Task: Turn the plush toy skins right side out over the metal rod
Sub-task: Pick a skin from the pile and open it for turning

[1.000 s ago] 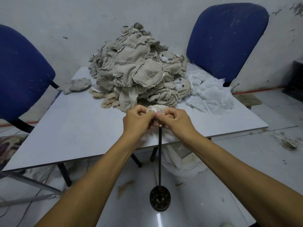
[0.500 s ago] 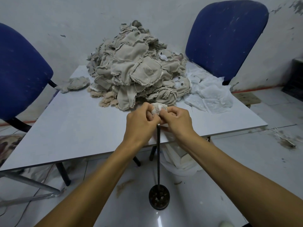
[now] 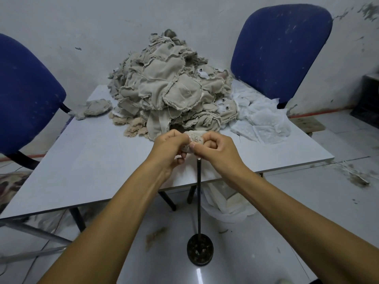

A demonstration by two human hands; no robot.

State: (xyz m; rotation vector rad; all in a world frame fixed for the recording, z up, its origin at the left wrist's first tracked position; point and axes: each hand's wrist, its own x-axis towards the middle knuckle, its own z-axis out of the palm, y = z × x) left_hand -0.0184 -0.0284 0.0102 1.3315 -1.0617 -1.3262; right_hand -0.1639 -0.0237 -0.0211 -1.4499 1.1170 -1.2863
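- So, both hands met just above the top of the metal rod (image 3: 198,193), at the near edge of the table (image 3: 86,160)
- left hand (image 3: 170,148) had fingers curled round the left side of a small beige plush skin (image 3: 195,137), gripping it
- right hand (image 3: 217,149) gripped the same skin from the right, thumb tip pressed on the fabric, fingers curled under
- skin was bunched into a small lump between the two hands, rough fuzzy surface up; could not tell whether it sat on the rod tip or just over it
- rod stood upright in front of the table, thin and dark, rising from a round dark base (image 3: 200,252) on the floor; its top end showed just below the right thumb
- big pile of beige skins (image 3: 168,93) sat heaped at the far middle of the table, seam allowances out, frayed edges; a couple of stitched eyes visible on its right flank
- one loose beige piece (image 3: 96,107) lay apart at the pile's left
- white mesh fabric (image 3: 264,117) spread on the table at the pile's right, touching it
- blue chair (image 3: 26,99) at left of the table, second blue chair (image 3: 283,52) behind its right far corner
- white bag (image 3: 227,208) slumped under the table behind the rod
- both forearms bare, reaching in from the bottom corners
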